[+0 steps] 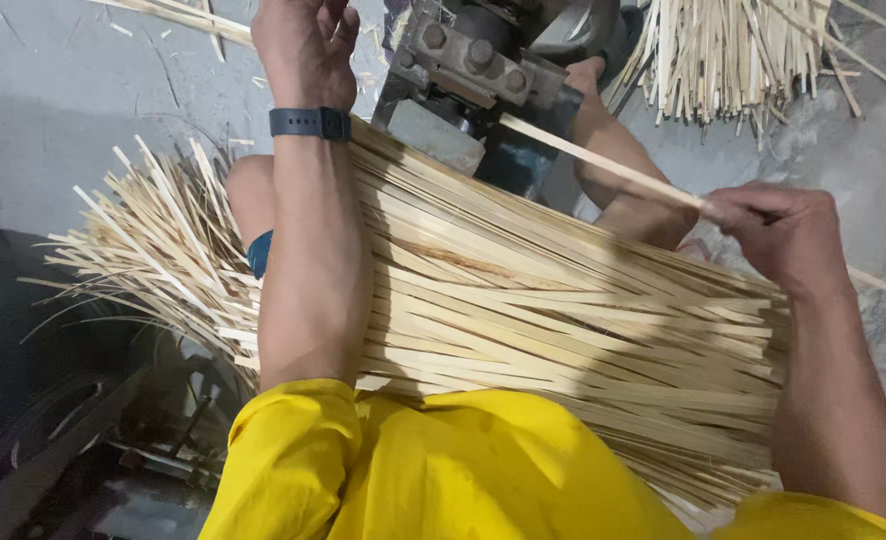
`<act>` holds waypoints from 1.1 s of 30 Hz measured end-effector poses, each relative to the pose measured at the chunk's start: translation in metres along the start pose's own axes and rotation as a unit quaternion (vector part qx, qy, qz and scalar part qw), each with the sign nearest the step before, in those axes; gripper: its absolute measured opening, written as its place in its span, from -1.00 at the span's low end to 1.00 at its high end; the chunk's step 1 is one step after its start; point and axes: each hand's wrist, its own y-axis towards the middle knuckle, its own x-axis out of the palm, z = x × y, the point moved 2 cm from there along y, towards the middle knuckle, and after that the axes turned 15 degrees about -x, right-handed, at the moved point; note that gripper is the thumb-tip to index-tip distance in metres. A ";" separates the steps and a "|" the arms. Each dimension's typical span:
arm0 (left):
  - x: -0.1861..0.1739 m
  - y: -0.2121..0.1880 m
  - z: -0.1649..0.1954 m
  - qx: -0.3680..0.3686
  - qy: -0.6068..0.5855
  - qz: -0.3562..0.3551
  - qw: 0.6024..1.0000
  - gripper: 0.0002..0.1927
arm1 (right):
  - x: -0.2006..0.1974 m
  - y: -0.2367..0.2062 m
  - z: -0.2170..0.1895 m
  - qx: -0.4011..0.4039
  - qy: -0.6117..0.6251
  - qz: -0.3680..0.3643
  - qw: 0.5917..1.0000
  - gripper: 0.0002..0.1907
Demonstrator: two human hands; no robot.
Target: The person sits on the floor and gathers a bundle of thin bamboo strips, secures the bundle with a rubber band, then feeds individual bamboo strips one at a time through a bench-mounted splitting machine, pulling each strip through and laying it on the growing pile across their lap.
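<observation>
The person's right hand [775,232] is closed in a pinch on one long, thin, pale bamboo strip [603,160], thumb and fingers pressed around it near its outer end, while a short length of the strip runs on past the hand toward the right edge of the view. The strip slants up and to the left from the hand to the grey metal machine with large bolt heads [468,60], and its far end meets the machine's front. The left hand [303,40], with a dark band on its wrist, is stretched forward beside the machine, its fingers loosely curled and nothing visibly held; whether it touches the machine cannot be told. Across the person's lap, under both forearms, lies a thick bundle of flat pale bamboo slats [523,310], fanned out at its left end. A loose heap of similar strips [733,50] lies on the grey concrete floor [53,90] behind the machine.
</observation>
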 end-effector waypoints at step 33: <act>-0.015 0.019 -0.009 0.006 -0.015 0.018 1.000 -0.83 | 0.000 0.006 0.001 0.060 -0.032 -0.004 0.998 -0.76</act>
